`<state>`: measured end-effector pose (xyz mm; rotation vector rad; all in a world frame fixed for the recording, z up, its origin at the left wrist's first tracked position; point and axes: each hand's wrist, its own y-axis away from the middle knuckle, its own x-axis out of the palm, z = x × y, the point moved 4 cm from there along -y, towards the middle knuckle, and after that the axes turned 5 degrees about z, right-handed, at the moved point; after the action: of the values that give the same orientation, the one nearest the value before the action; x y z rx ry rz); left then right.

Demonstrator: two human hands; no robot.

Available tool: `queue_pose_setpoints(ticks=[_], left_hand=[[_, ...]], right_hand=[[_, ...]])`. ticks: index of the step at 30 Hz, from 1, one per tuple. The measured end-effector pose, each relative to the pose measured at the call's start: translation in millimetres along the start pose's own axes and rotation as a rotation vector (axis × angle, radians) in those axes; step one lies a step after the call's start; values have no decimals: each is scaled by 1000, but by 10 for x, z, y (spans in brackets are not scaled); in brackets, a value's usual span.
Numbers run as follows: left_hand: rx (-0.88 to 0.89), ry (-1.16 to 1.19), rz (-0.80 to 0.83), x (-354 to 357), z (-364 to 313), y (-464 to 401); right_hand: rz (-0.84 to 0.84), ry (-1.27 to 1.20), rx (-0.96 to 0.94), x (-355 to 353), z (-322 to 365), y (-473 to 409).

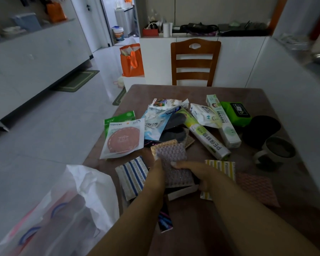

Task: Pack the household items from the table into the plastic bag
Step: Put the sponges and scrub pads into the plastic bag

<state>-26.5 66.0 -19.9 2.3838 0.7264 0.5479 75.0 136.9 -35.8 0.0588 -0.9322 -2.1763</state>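
Both bare hands met over a purple, glittery woven scrubbing pad (pixel 171 163) near the front of the brown table (pixel 198 218). The left hand (pixel 155 174) pinched the pad's left edge, its fingers (pixel 158 164) closed against it. The right hand (pixel 198 174) gripped the pad's right side, thumb (pixel 179 165) lying across the top; its other fingers were hidden beneath.

Just left of the left fingers lay a blue-and-white striped cloth pad (pixel 132 176). Just right of the right hand lay a yellow-striped cloth pad (pixel 224 168), and beyond that a pink patterned cloth (pixel 257 187). Past the fingertips sat a white packet with a round red disc inside (pixel 123 138) and a long roll of cling film in a yellow-green wrapper (pixel 205 134).

The white translucent plastic bag (pixel 78 200) hung open at the table's left front edge, well left of the left hand.
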Motion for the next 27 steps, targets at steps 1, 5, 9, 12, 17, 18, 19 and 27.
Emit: queue_pose_setpoints(ticks=[1, 5, 9, 12, 17, 18, 19, 27], left_hand=[[22, -8, 13, -7, 8, 32], [115, -13, 164, -62, -62, 303], [241, -147, 229, -251, -297, 732], [383, -249, 11, -710, -549, 1050], [488, -330, -421, -1920, -892, 1540], [483, -400, -497, -2170, -922, 1606], [463, -479, -568, -2394, -934, 1663], [-15, -812, -399, -2971, -507, 1425]], right_hand=[[-12, 5, -30, 23, -4, 40], [-54, 15, -154, 106, 52, 204], [12, -119, -303, 350, 142, 408], [118, -209, -411, 701, 224, 542], [427, -370, -449, 1612, 260, 639], [477, -368, -432, 1826, 246, 624], [504, -341, -400, 2031, 212, 585], [226, 89, -71, 2611, -637, 120]])
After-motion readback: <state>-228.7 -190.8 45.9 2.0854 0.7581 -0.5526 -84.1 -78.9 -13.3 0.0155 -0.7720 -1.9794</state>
